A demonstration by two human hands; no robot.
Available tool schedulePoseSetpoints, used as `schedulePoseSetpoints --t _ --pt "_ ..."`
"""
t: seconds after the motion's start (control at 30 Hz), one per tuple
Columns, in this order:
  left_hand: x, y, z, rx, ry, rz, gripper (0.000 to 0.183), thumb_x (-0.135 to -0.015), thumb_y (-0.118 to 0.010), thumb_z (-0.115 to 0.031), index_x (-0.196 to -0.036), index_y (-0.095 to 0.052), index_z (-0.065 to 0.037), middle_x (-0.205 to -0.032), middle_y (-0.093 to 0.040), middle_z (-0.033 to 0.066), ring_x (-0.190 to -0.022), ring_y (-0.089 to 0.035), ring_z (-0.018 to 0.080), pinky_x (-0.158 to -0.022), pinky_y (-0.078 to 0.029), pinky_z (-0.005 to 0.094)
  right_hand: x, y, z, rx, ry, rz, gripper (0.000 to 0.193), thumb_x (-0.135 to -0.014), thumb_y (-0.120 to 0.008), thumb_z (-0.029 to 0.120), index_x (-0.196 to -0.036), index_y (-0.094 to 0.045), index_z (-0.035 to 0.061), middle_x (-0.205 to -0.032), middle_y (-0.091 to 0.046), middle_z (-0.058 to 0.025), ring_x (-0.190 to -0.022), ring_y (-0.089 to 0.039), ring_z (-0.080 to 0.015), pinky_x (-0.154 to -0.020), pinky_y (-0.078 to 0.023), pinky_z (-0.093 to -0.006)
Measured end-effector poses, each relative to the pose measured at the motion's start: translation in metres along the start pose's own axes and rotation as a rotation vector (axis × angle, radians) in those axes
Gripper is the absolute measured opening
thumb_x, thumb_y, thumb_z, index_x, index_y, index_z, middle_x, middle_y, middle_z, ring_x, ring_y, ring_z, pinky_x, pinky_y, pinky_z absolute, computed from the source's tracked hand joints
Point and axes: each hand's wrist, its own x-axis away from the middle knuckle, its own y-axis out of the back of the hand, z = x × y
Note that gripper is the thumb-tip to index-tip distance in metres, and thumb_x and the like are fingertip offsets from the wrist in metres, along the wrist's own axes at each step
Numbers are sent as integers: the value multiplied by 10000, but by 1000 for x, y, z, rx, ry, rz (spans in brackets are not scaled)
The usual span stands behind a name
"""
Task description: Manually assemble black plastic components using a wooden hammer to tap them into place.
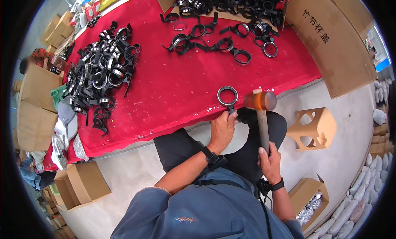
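My left hand (222,131) is closed on the black strap of a black ring with a silver band (219,100), which lies at the near edge of the red-covered table (173,103). Just right of that ring is the slightly blurred head of a mallet (263,130), orange-brown with a wooden handle. My right hand (270,165) grips the handle's lower end, over my right thigh. The mallet head and the ring appear apart, though its height above the table is hard to judge.
A heap of strapped black-and-silver rings (101,64) covers the table's left side. More loose rings (225,43) lie by an open cardboard box (330,45) at the back. A brown stool (315,130) and a carton of silvery pieces (298,197) stand on the floor at right.
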Motion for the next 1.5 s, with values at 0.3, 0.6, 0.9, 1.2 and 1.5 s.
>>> schedulePoseSetpoints --t 0.3,0.6,0.9,1.2,1.5 --pt "-2 2 -7 -145 -66 -41 331 -1110 -620 -270 -987 -700 27 -930 -798 212 -897 -824 308 -697 -605 411 -19 -3 14 480 426 -223 418 -1081 -636 340 -1241 -527 -30 -722 -639 -250 -667 -672 -481 -612 -526 -502" --pt "-1 2 -6 -141 -89 -88 378 -1101 -641 -298 -878 -650 7 -798 -746 224 -847 -814 328 -645 -574 452 -12 30 136 196 273 -60 343 -1091 -595 311 -1170 -566 -21 -794 -647 -183 -627 -625 -346 -593 -484 -412" --pt "2 6 0 -166 -141 -141 371 -1076 -653 -286 -846 -621 4 -798 -683 263 -784 -669 499 -687 -494 579 -64 26 207 728 265 102 353 -1114 -592 332 -1096 -587 -21 -665 -585 -256 -618 -593 -488 -572 -460 -533" --pt "9 15 0 -238 -240 -128 357 -1068 -655 -278 -841 -617 -4 -781 -682 239 -761 -671 486 -667 -486 564 -88 22 128 749 222 328 371 -1133 -538 355 -1162 -543 -15 -734 -535 -245 -619 -520 -428 -644 -483 -497" --pt "14 43 5 -5 -258 -78 291 -1072 -635 -239 -947 -612 23 -890 -665 270 -849 -644 508 -734 -479 565 -62 23 137 -247 9 216 394 -1141 -529 452 -1186 -551 61 -701 -488 -2 -510 -460 -87 -449 -381 -259"
